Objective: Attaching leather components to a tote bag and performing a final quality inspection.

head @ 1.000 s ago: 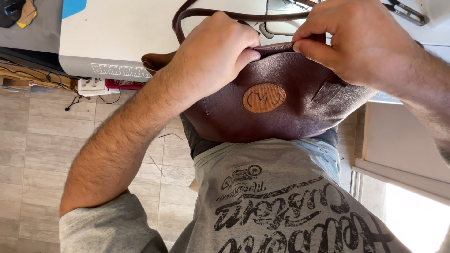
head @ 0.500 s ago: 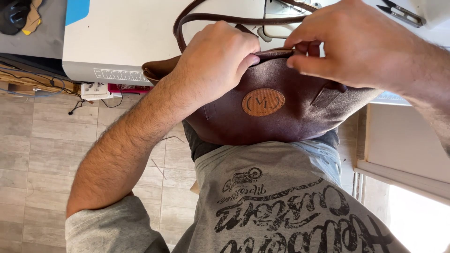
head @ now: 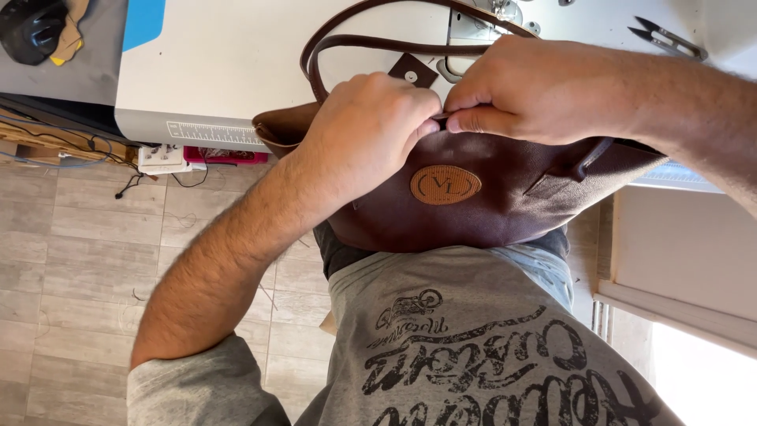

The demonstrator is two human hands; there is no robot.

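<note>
Bag: a dark brown leather handbag [head: 489, 205] leans against the person's lap, its top edge resting on the white bench [head: 236, 63], so the rim sits within easy reach.
Left hand [head: 371, 134]: closed in a pinch on the bag's top rim.
Right hand [head: 544, 91]: fingers clamped on the same rim, touching the left.
Straps [head: 378, 43]: flopped onto the bench, out of the way.
Nearby: thread snips [head: 666, 38] near the right forearm.
</note>
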